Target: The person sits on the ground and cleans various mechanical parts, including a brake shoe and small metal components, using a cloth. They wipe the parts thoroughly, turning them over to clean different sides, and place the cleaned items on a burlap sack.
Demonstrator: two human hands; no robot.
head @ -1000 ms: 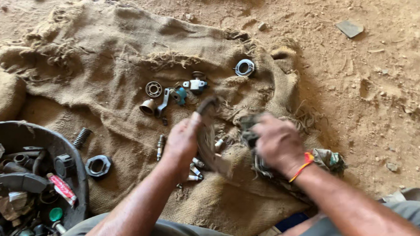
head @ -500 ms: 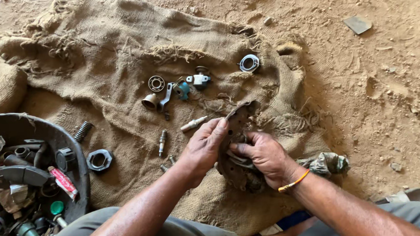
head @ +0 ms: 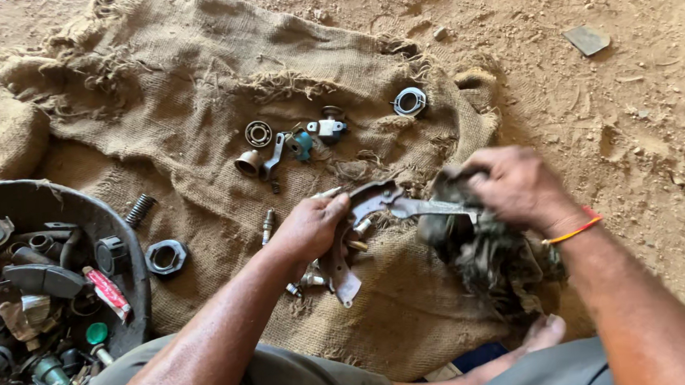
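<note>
My left hand (head: 310, 226) grips a curved grey metal bracket (head: 375, 206) over a burlap sack (head: 195, 122) spread on the dirt. My right hand (head: 512, 186) holds a dirty dark rag (head: 481, 259) bunched against the bracket's right end. An orange thread band is on my right wrist. Small bolts (head: 304, 282) lie on the sack just under the bracket.
On the sack lie a bearing ring (head: 258, 133), a small bell-shaped part (head: 248, 163), a teal fitting (head: 301, 144), a round clamp (head: 410, 101), a spring (head: 140, 210), a large hex nut (head: 165, 257) and a spark plug (head: 266, 225). A black tub (head: 58, 203) of parts sits at left.
My hands have drawn apart. The right hand with the rag moved right along the bracket, and the bracket now shows between the hands instead of being covered.
</note>
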